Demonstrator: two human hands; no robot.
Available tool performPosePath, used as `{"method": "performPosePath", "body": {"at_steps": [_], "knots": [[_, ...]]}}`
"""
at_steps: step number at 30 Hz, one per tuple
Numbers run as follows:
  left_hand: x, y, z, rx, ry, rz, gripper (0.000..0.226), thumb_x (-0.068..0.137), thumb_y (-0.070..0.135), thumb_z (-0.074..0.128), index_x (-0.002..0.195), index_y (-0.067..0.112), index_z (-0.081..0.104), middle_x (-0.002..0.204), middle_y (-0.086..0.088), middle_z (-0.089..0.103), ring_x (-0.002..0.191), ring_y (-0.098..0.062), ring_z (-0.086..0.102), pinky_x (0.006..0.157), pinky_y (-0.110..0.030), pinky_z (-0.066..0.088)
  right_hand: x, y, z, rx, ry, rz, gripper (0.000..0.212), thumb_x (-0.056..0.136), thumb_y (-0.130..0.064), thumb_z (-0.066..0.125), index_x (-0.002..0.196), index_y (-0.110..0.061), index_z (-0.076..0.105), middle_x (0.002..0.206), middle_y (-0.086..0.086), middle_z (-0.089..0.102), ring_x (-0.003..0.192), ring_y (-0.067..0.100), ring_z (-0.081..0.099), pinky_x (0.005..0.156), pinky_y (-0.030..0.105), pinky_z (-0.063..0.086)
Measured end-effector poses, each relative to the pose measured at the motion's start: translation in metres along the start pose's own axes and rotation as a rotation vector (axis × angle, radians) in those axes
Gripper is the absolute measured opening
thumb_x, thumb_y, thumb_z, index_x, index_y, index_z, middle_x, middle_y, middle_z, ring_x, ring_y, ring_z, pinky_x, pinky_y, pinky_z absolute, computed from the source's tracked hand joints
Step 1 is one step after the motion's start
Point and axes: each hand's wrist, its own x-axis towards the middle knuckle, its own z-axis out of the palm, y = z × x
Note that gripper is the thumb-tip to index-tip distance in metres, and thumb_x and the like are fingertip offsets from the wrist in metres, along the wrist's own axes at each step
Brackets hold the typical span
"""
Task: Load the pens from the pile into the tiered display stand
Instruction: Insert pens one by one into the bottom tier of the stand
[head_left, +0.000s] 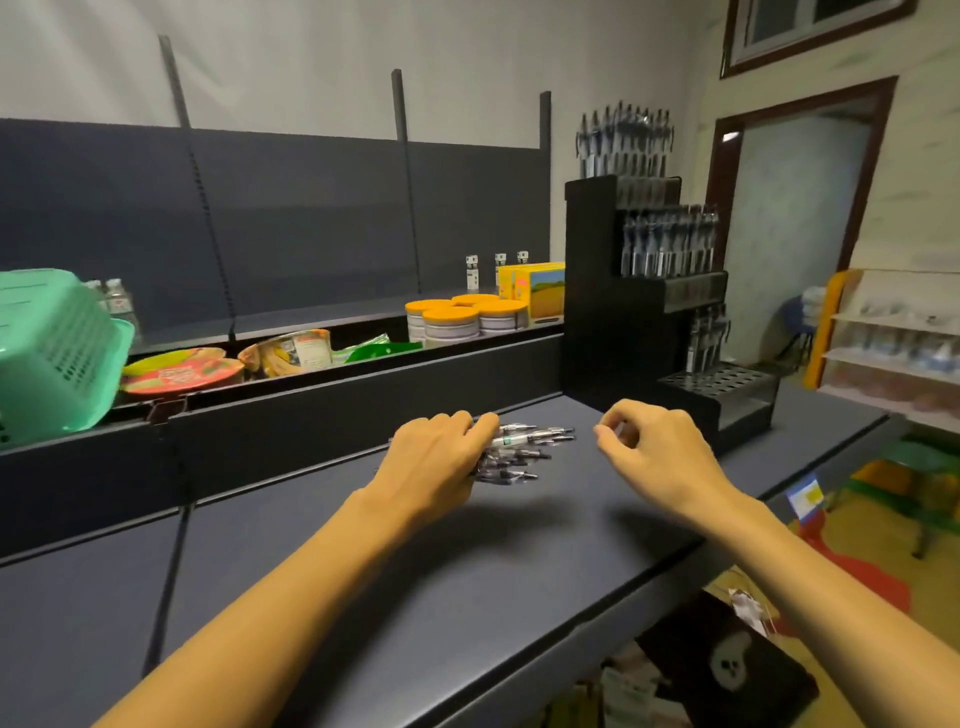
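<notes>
Left hand (436, 457) curled around pens (524, 449)

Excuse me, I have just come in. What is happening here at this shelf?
A person is filling a black tiered display stand with pens. The left hand holds a bundle of pens over the grey shelf. The right hand is beside it, its fingers curled and seeming to pinch one pen; this is blurred. The upper tiers already hold pens, the third has only a few, and the lowest perforated tier looks empty.
</notes>
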Motion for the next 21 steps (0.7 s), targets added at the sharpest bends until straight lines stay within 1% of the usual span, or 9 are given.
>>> {"method": "performPosePath", "body": {"at_steps": [3,7,9,11,12,14,17,18,21], "knots": [[0.027,0.012,0.020,0.018,0.060,0.030,0.051,0.058,0.011,0.076,0.101,0.015,0.049,0.065,-0.003,0.054,0.047,-0.025,0.047,0.045,-0.026,0.025,0.023,0.027,-0.005,0.030,-0.020,-0.040,0.010,0.092,-0.034,0.060,0.090,-0.026,0.065,0.073,-0.009,0.062,0.069,0.011,0.060,0.067,0.037,0.056],[0.062,0.035,0.041,0.024,0.105,0.005,0.049,0.064,0.009,0.073,0.106,0.013,0.048,0.070,-0.005,0.056,0.052,-0.024,0.049,0.045,-0.028,0.033,0.053,0.065,-0.019,0.081,-0.082,-0.147,0.007,0.093,-0.031,0.059,0.093,-0.027,0.065,0.080,-0.009,0.065,0.074,0.010,0.061,0.071,0.038,0.056],[0.077,0.050,0.051,0.046,0.106,-0.017,0.051,0.064,0.008,0.073,0.109,0.012,0.048,0.073,-0.005,0.057,0.055,-0.025,0.051,0.046,-0.029,0.037,0.066,0.084,-0.029,0.100,-0.107,-0.218,0.007,0.093,-0.028,0.059,0.095,-0.026,0.065,0.082,-0.010,0.064,0.075,0.005,0.060,0.070,0.027,0.054],[0.091,0.068,0.059,0.072,0.118,-0.067,0.051,0.065,0.006,0.069,0.110,0.012,0.047,0.074,-0.006,0.057,0.056,-0.026,0.051,0.047,-0.030,0.038,0.076,0.104,-0.040,0.126,-0.123,-0.285,0.007,0.093,-0.027,0.059,0.095,-0.026,0.066,0.081,-0.012,0.062,0.074,0.000,0.057,0.065,0.012,0.044],[0.098,0.079,0.062,0.072,0.128,-0.100,0.049,0.066,0.004,0.067,0.110,0.011,0.047,0.074,-0.007,0.057,0.056,-0.026,0.050,0.046,-0.030,0.037,0.082,0.115,-0.046,0.141,-0.136,-0.312,0.007,0.093,-0.027,0.060,0.094,-0.026,0.067,0.079,-0.014,0.061,0.073,-0.003,0.057,0.063,0.009,0.039],[0.108,0.100,0.066,0.069,0.143,-0.156,0.049,0.067,0.003,0.065,0.111,0.010,0.046,0.074,-0.008,0.058,0.055,-0.027,0.050,0.046,-0.031,0.037,0.092,0.133,-0.056,0.174,-0.165,-0.356,0.007,0.092,-0.026,0.062,0.092,-0.026,0.068,0.077,-0.014,0.063,0.071,-0.004,0.056,0.062,0.008,0.037],[0.121,0.125,0.071,0.106,0.125,-0.217,0.055,0.064,0.005,0.073,0.112,0.009,0.047,0.076,-0.009,0.060,0.056,-0.027,0.052,0.047,-0.032,0.042,0.106,0.156,-0.070,0.219,-0.204,-0.422,0.010,0.091,-0.023,0.063,0.093,-0.020,0.072,0.081,-0.009,0.067,0.069,-0.005,0.055,0.062,0.004,0.037],[0.125,0.131,0.072,0.117,0.124,-0.242,0.052,0.066,0.005,0.070,0.113,0.009,0.047,0.077,-0.009,0.061,0.057,-0.027,0.053,0.047,-0.032,0.043,0.111,0.162,-0.073,0.236,-0.220,-0.442,0.011,0.092,-0.023,0.063,0.094,-0.019,0.073,0.082,-0.009,0.067,0.069,-0.006,0.054,0.061,0.003,0.037],[0.136,0.147,0.071,0.147,0.146,-0.291,0.036,0.076,0.013,0.046,0.112,0.010,0.046,0.076,-0.008,0.061,0.056,-0.027,0.053,0.048,-0.030,0.043,0.122,0.175,-0.081,0.296,-0.264,-0.459,0.013,0.093,-0.024,0.061,0.095,-0.019,0.073,0.083,-0.011,0.066,0.067,-0.005,0.055,0.060,0.003,0.037]]}}
